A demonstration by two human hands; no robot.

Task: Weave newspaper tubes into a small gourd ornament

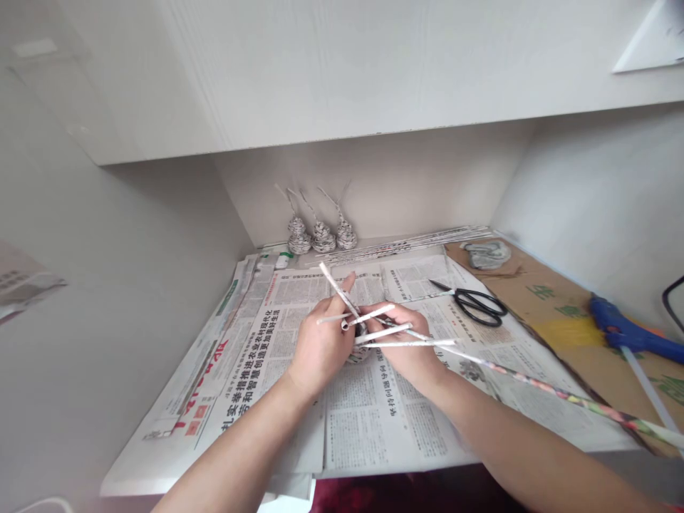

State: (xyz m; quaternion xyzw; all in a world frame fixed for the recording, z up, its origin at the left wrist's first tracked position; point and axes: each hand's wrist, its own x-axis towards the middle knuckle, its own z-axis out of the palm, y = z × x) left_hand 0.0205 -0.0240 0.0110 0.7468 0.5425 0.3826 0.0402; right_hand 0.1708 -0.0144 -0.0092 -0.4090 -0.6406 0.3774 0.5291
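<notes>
One small woven paper piece (357,355) is in hand, low between the left hand (319,343) and the right hand (412,350), above the newspaper (368,434). It looks partly made: a rounded, wound body shows below, while several loose paper spokes (383,333) stick out at the top in different directions. The fingers of both hands are curled in and grasping it, though just how the right ones pinch is hidden behind the spokes.

A long coloured strip (558,392) runs from the hands past the right forearm to the picture's edge — much of its length appears unwound, so a good deal of winding seems left. Where it joins the piece cannot be seen.

Three gourds (323,239) stand at the back wall, each with a thin stem; these look done. Beside them lie straight tubes (411,244), apparently unused. The scissors (475,306) and glue gun (630,331) rest to the right — neither held.
</notes>
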